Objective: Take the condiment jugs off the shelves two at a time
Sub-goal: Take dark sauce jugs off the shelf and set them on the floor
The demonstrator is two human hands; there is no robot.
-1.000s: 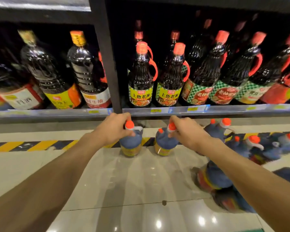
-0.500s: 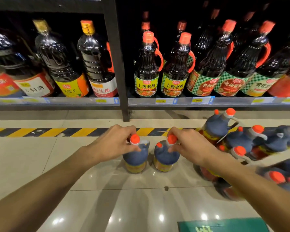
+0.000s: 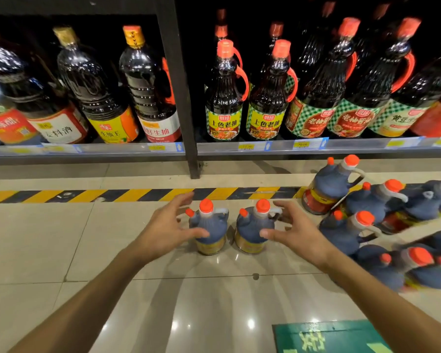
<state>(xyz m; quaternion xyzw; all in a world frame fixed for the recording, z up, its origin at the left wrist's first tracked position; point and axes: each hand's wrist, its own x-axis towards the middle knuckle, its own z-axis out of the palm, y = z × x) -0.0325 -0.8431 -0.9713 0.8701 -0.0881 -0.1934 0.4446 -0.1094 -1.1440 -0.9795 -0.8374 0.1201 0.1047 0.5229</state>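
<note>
Condiment jugs, head view: two small dark-blue plastic jugs with orange screw caps and yellow base labels stand upright side by side on the glossy beige tiled floor (image 3: 61, 238), just apart from each other, in front of the shelf. The left jug (image 3: 209, 229) and the right jug (image 3: 253, 229) each show a short orange-tipped spout on the left and a pale loop handle on the right of the neck. The left hand (image 3: 163, 231) has its fingers spread and relaxed; its thumb tip lies against the body of the left jug, and the remaining fingers reach past the jug's far side without closing on it. The right hand (image 3: 297, 231) is likewise spread; its thumb tip lies against the body of the right jug and its fingers stand near the loop handle. Neither grip is closed on a jug. A cluster of similar blue jugs (image 3: 367, 225) sits on the floor to the right, partly blurred. A yellow-and-black hazard stripe (image 3: 87, 196) runs across the floor behind the two jugs. Behind it, the lowest shelf (image 3: 239, 151) carries tall dark sauce bottles (image 3: 223, 98) with red caps and red handles, separated by a black upright post (image 3: 181, 85). A green floor sign (image 3: 329, 337) lies at lower right.
</note>
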